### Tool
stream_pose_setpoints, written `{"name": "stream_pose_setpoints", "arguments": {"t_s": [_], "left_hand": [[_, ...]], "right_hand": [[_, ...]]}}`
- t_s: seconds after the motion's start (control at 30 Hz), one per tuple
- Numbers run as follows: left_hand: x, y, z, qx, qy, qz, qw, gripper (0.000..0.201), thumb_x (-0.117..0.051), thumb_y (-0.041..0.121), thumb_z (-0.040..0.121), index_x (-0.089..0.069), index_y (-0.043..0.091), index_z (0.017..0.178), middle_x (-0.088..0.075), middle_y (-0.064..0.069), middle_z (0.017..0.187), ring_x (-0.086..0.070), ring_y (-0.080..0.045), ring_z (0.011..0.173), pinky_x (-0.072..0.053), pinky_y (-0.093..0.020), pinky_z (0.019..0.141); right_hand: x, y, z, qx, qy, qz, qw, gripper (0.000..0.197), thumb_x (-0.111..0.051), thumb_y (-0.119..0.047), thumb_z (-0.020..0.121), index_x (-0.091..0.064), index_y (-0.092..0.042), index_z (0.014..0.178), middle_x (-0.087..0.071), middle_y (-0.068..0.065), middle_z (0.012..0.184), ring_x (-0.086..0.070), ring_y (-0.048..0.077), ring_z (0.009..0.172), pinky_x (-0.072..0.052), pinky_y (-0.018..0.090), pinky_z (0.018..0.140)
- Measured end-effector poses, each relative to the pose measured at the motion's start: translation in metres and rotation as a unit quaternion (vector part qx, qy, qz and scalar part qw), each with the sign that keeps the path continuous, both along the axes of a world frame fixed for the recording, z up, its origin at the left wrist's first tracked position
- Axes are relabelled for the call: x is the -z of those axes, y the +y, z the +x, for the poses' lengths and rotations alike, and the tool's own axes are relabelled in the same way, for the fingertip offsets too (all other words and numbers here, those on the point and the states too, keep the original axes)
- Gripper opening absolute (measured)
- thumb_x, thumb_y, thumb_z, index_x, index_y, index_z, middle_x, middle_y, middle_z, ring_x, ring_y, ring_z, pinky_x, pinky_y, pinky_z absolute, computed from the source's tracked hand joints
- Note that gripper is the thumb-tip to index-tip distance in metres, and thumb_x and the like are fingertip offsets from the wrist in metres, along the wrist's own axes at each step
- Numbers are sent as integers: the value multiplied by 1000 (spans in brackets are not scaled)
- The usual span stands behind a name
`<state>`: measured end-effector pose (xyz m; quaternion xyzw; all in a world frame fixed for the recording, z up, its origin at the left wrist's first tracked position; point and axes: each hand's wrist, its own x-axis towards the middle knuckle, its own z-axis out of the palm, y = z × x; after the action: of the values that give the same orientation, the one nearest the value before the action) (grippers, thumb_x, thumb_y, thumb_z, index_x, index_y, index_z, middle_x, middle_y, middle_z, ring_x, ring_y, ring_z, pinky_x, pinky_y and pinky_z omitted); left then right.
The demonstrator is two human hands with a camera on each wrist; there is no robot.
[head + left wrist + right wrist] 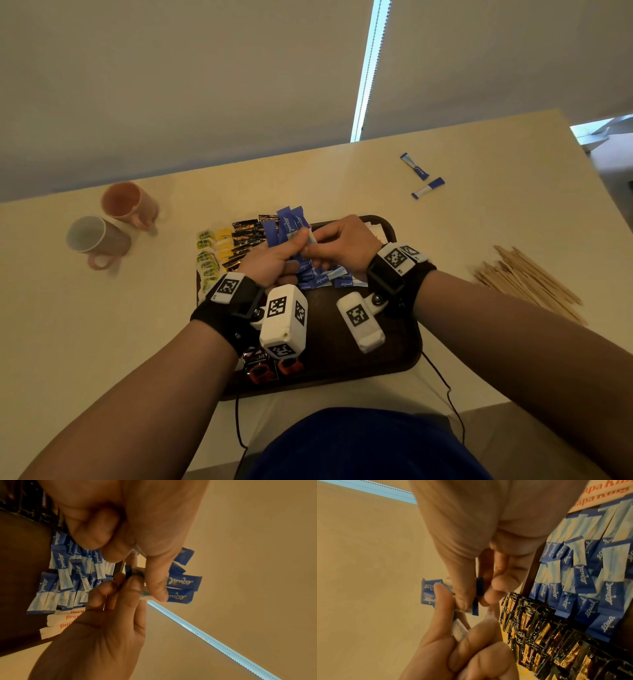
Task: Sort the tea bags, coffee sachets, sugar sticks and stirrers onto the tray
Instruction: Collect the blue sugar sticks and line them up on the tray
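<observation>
Holding a fan of sugar sticks (286, 228) above the tray (394, 346), your left hand (270, 262) grips firmly. Left wrist view: right hand (96, 635) pinches one stick; draw it gently. Right wrist view: lay it beside the blue pile (590, 588).

coffee sachets (556, 635): glossy foil; stirrers (527, 277): pale wood; tray (342, 356): dark, matt

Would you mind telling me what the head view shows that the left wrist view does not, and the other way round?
Only the head view shows the two mugs, the stirrers and two stray sugar sticks lying on the table. Only the left wrist view shows the white sachets with orange lettering plainly. Both show the left hand and right hand gripping blue sugar sticks above the tray.
</observation>
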<state>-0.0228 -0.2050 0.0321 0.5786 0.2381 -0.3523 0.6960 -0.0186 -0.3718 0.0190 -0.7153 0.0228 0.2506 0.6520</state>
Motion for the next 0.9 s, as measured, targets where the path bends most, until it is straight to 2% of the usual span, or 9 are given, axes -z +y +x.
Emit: {"name": "stream_pose_setpoints", "arguments": {"t_s": [0.07, 0.13, 0.23, 0.33, 0.4, 0.5, 0.6, 0.73, 0.9], "left_hand": [[2, 0, 0, -2, 3, -13, 1000, 53, -72, 46, 74, -63, 16, 117, -30, 6, 49, -25, -7, 37, -23, -19, 37], [1, -1, 0, -10, -1, -11, 1000, 49, -73, 45, 74, -63, 16, 112, -31, 6, 48, -25, -7, 37, -24, -18, 37], [-3, 0, 0, -18, -49, 65, 997, 26, -75, 34, 83, -64, 13, 94, -34, 8, 44, -25, -7, 35, -23, -18, 35], [-2, 2, 1, -27, -108, 138, 984, 17, -76, 24, 86, -69, 10, 91, -37, 8, 42, -29, -6, 33, -25, -19, 33], [1, 1, 2, -48, -110, 142, 983, 18, -77, 25, 85, -67, 11, 88, -37, 8, 43, -29, -8, 34, -25, -20, 34], [5, -3, 2, -76, -71, 127, 986, 28, -79, 26, 83, -56, 17, 72, -35, 6, 46, -26, -8, 34, -23, -20, 34], [9, -6, 3, -84, -56, 122, 987, 33, -81, 25, 82, -52, 18, 68, -37, 5, 47, -27, -8, 34, -23, -20, 35], [9, -11, 4, -114, -33, 109, 987, 25, -77, 30, 85, -56, 19, 77, -33, 7, 43, -25, -7, 32, -22, -18, 32], [5, -17, 8, -127, -15, 97, 987, 40, -75, 29, 88, -45, 24, 62, -30, 6, 44, -23, -7, 31, -21, -15, 32]], "right_hand": [[1, 1, 1, 9, 5, -2, 1000, 11, -74, -8, 84, -75, -16, 77, -68, 0, 60, -60, 13, 53, -50, 28, 55], [2, 0, 1, 2, 7, -11, 1000, 5, -75, -8, 84, -76, -11, 79, -68, 3, 61, -59, 14, 54, -49, 28, 55], [1, -8, 5, -35, 7, -56, 998, 12, -78, -16, 82, -77, -6, 88, -72, 18, 78, -61, 22, 63, -54, 34, 63], [-2, -18, 9, -88, 8, -100, 991, 10, -76, -16, 83, -76, -9, 90, -73, 18, 85, -66, 24, 69, -57, 30, 67], [-2, -21, 10, -55, 27, -66, 996, 14, -75, -12, 83, -75, -5, 95, -74, 20, 88, -70, 27, 75, -61, 30, 68], [3, -19, 9, 56, 92, 30, 994, 13, -74, -1, 81, -74, -2, 94, -72, 24, 90, -69, 34, 78, -60, 25, 62], [7, -20, 10, 59, 100, 31, 993, 13, -74, -1, 81, -74, -5, 94, -72, 23, 92, -69, 31, 78, -60, 24, 63], [7, -18, 11, 70, 118, 70, 988, 27, -75, -3, 81, -71, 0, 107, -73, 22, 92, -72, 29, 78, -61, 27, 64], [8, -16, 16, 133, 101, 101, 981, 22, -73, 1, 81, -72, -3, 103, -74, 18, 83, -72, 27, 69, -61, 27, 62]]}}
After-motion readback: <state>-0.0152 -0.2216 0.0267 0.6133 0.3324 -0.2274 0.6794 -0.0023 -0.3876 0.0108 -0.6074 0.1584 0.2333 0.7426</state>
